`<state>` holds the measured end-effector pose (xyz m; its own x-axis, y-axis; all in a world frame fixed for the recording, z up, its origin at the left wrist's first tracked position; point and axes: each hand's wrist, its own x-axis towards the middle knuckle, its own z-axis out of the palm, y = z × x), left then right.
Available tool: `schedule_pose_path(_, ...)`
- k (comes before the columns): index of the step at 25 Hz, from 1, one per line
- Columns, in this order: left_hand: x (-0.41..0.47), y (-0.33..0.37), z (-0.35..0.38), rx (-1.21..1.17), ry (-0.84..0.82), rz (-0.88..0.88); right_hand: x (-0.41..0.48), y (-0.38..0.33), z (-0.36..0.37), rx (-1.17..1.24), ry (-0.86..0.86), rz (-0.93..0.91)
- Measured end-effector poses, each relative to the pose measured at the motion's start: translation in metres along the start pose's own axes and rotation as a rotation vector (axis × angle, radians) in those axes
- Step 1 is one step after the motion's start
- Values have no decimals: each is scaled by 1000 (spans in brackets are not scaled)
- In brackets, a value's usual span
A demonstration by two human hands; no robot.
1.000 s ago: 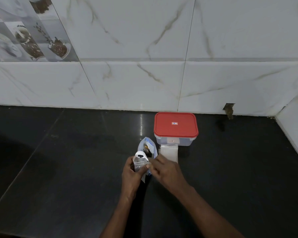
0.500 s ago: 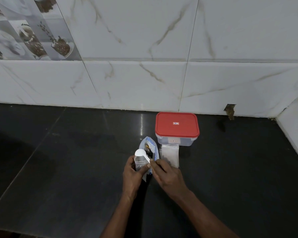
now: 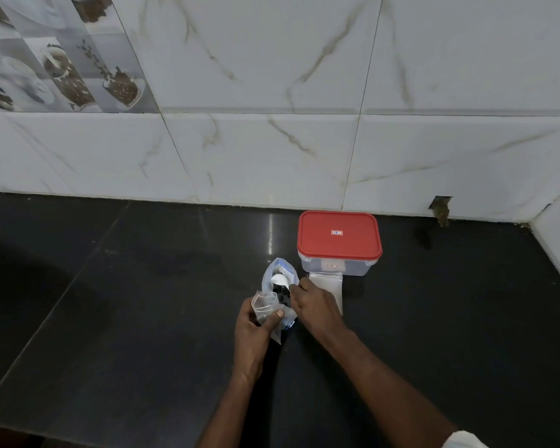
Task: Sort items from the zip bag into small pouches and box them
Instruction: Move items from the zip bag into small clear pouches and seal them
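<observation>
Clear small plastic pouch (image 3: 265,303) gripped by left hand (image 3: 256,328); right hand (image 3: 317,307) pinches white plastic spoon (image 3: 280,280) at blue-edged clear zip bag (image 3: 280,265) mouth. Filling looks early; red-lidded clear plastic box (image 3: 339,234) unopened.

A clear zip bag (image 3: 280,275) with a blue strip stands open near the middle of the counter (image 3: 126,318). It holds dark bits, and a white spoon (image 3: 279,280) is at its mouth. A small clear pouch (image 3: 265,306), its mouth open, is held upright against the bag's left side. The shut, red-lidded box (image 3: 338,240) sits by the back edge, with spare pouches (image 3: 332,286) lying flat in front of it.
</observation>
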<state>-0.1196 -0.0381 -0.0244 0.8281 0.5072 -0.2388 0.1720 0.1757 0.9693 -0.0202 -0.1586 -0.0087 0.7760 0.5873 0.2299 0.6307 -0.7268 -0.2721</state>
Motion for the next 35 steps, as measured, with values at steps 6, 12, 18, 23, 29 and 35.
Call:
schedule_pose_path(6, 1, -5, 5, -38, 2, 0, -5, 7, 3, -71, -119, -114)
schedule_pose_path(12, 1, -9, 6, -51, -13, 0, -4, 20, -1, -21, -166, -96)
schedule_pose_path(18, -1, -7, 12, -139, -9, 3, 0, 9, -8, -20, -290, -83)
schedule_pose_path(23, -2, -8, 15, -174, 2, 3, 3, 2, -20, 368, -249, 236)
schedule_pose_path(29, 0, -7, 13, -109, -6, 0, 6, 15, -29, 1009, -154, 829)
schedule_pose_path(35, 1, -3, 6, 39, -27, 42, 1, 16, -50, 1174, -64, 862)
